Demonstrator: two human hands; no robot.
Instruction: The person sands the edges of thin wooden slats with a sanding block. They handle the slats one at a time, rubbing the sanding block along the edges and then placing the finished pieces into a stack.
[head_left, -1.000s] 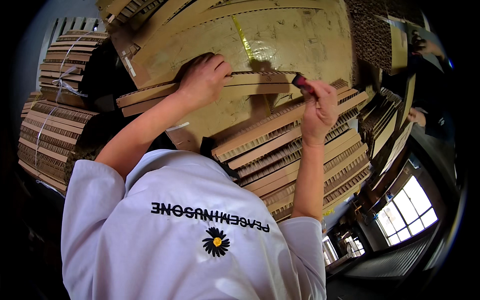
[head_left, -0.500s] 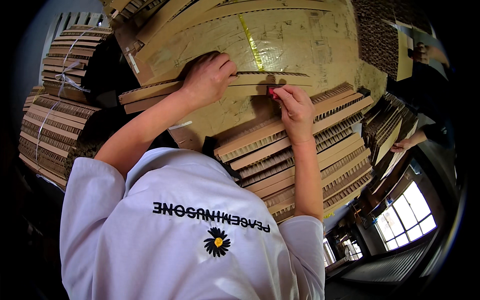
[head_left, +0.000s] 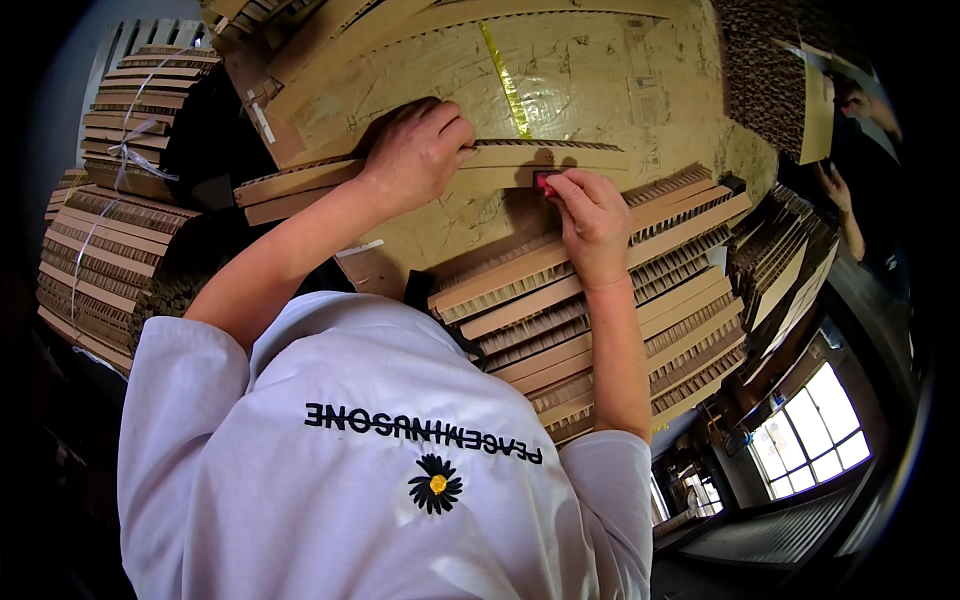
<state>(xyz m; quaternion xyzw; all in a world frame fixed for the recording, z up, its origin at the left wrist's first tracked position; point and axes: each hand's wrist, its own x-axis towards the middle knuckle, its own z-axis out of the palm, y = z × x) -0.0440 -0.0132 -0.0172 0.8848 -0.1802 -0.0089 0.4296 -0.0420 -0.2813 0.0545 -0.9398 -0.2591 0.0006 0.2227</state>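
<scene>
Fingers [head_left: 570, 182] of the right hand [head_left: 597, 230] pinch a small red-and-black hand tool [head_left: 545, 184] at two long tan corrugated-cardboard strips [head_left: 295, 186] — contact is unclear. The left hand [head_left: 418, 150] bends over the strips, its grip hidden. The step looks like steadying them for the tool; the next move likely calls for firm support. Flat-faced, one edge fluted, they lie side by side on a scuffed tan work surface [head_left: 590, 80] — near stacked cardboard pieces [head_left: 520, 308].
</scene>
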